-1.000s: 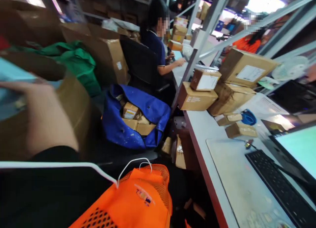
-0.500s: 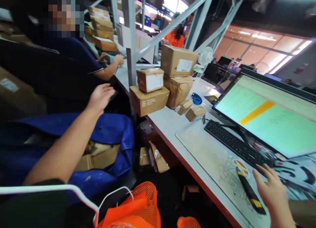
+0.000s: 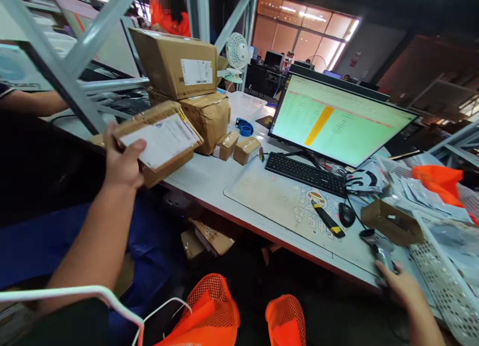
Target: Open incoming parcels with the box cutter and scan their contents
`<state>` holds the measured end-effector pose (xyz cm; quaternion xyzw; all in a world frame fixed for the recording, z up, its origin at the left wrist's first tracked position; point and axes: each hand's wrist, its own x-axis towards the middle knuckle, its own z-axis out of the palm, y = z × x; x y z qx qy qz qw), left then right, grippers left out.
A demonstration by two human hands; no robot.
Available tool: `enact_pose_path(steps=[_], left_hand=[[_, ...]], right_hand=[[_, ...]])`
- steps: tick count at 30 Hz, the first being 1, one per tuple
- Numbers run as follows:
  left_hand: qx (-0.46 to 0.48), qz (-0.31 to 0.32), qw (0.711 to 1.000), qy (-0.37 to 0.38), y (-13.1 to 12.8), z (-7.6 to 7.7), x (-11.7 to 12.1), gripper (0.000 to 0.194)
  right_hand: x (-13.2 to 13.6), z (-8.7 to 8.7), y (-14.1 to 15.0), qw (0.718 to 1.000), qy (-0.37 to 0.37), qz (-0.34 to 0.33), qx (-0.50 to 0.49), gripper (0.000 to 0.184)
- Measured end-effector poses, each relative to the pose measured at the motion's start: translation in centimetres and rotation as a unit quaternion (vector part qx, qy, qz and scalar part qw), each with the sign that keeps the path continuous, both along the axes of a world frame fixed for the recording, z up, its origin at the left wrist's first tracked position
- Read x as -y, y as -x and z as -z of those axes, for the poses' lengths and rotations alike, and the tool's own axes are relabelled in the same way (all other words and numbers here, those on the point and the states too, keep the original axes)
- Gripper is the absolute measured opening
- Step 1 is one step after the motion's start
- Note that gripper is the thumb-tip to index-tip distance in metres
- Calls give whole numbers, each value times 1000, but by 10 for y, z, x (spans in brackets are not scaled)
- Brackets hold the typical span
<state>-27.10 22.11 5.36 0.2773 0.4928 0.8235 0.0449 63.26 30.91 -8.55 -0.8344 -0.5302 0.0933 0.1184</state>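
A small cardboard box with a white shipping label is tilted above the left part of the desk. My left hand is closed on its near left end, thumb across the front and fingers partly hidden behind. At the lower right, my right hand is wrapped round the handle of a barcode scanner, whose head points away from me. An opened small brown carton lies beside the scanner. Between the hands, a black and yellow utility knife rests on the desk mat, next to a mouse.
Larger cartons are stacked at the back left, by a metal frame post. Two small boxes sit near a blue tape dispenser. A monitor and keyboard stand behind the mat; a white perforated basket is at right.
My left hand, empty before, now holds the labelled box over the desk. My right hand, open near the knife before, is now around the scanner. The view has turned right.
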Motion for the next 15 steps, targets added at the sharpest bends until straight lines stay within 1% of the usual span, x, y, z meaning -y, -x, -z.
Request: enact_pose_path(steps=[1, 2, 4, 6, 7, 8, 9, 10, 11, 13, 14, 15], left_hand=[[29, 33, 999, -17, -27, 11, 4, 130], [62, 67, 996, -22, -55, 23, 7, 118], [129, 107, 985, -28, -110, 47, 8, 96], [178, 149, 973, -8, -159, 71, 4, 81], [188, 168, 968, 5, -182, 81, 1, 77], [187, 182, 965, 17, -203, 90, -2, 76], [176, 192, 965, 28, -222, 97, -6, 77], [155, 201, 967, 39, -239, 103, -10, 80], [127, 207, 969, 52, -255, 109, -14, 84], [64, 213, 972, 78, -283, 116, -21, 92], [35, 214, 972, 90, -296, 119, -25, 95], [10, 217, 971, 101, -307, 121, -29, 98]], right_hand=[[-4, -3, 3, 999, 11, 16, -25, 78], [-6, -7, 8, 999, 3, 26, -47, 74], [-5, -18, 23, 994, -54, 44, -87, 63], [6, -31, 48, 976, -107, 69, -177, 60], [15, -37, 64, 959, -124, 75, -246, 62], [26, -44, 83, 933, -135, 70, -327, 64], [38, -50, 104, 903, -138, 52, -404, 65], [50, -56, 126, 879, -142, 29, -454, 63], [61, -61, 149, 868, -147, 12, -475, 59], [78, -70, 195, 864, -139, -29, -483, 50], [83, -73, 216, 860, -105, -62, -495, 48], [87, -75, 235, 849, -72, -95, -514, 49]])
